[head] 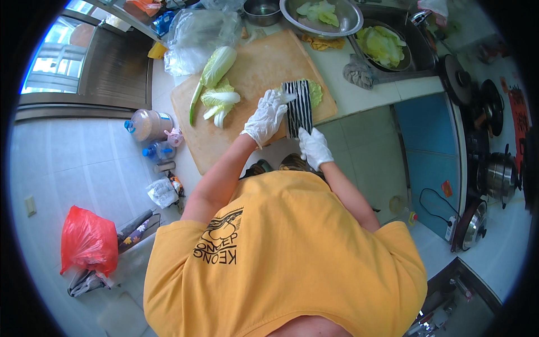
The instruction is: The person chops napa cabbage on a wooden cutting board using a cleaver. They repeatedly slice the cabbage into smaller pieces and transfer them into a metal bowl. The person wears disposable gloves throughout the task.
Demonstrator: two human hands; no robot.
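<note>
My right hand [315, 148], in a white glove, grips the handle end of a broad kitchen cleaver [298, 107] with a black-and-white striped blade. The blade lies over a green cabbage leaf [315, 93] at the right side of a wooden cutting board [257, 63]. Left of the blade, my gloved left hand [266, 116] holds the pale stem part of the leaf against the board, its fingertips close to the blade. What lies under the cleaver is hidden. A partial napa cabbage [220, 65] and loose cabbage pieces [221, 101] lie on the board's left half.
Behind the board stand a steel bowl with leaves [356, 21] and a smaller metal pot [262, 12]. The sink [423, 50] holds a pan of cabbage leaves [381, 46]. A grey rag [358, 72] lies at the counter edge. Plastic bags [202, 38] lie back left.
</note>
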